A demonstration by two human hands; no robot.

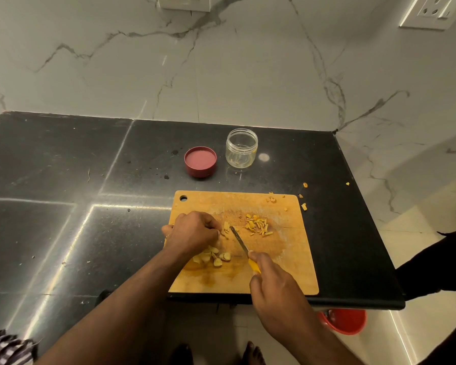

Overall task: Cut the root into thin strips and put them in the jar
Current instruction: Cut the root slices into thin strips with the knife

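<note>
1. The lid lies upturned on the dark counter, left of the jar and apart from it
2. The left hand sits on the left part of the board, fingers curled down and pinning a slice against the wood
3. Below that hand, a heap of uncut slices waits near the board's middle-left
4. The knife runs diagonally, its tip just beside the pinned slice
5. The right hand is wrapped around the yellow handle, with what looks like the forefinger reaching toward the blade
6. Right of the blade lies a small pile of strips, orange-yellow, loosely scattered
7. The jar stands open behind the board, clear, and looks almost empty; I judge most of the filling is still to do
8. A few scraps lie off the board's far right corner
9. Handling, as a judgement: the root looks firm and light, damp on its cut faces, so slices may slide under the blade; hold each one flat-side down, fingertips tucked back. The strips are small and will likely cling to fingers, so gathering them in a pinch or scooping with the blade should serve better than picking singly
</note>
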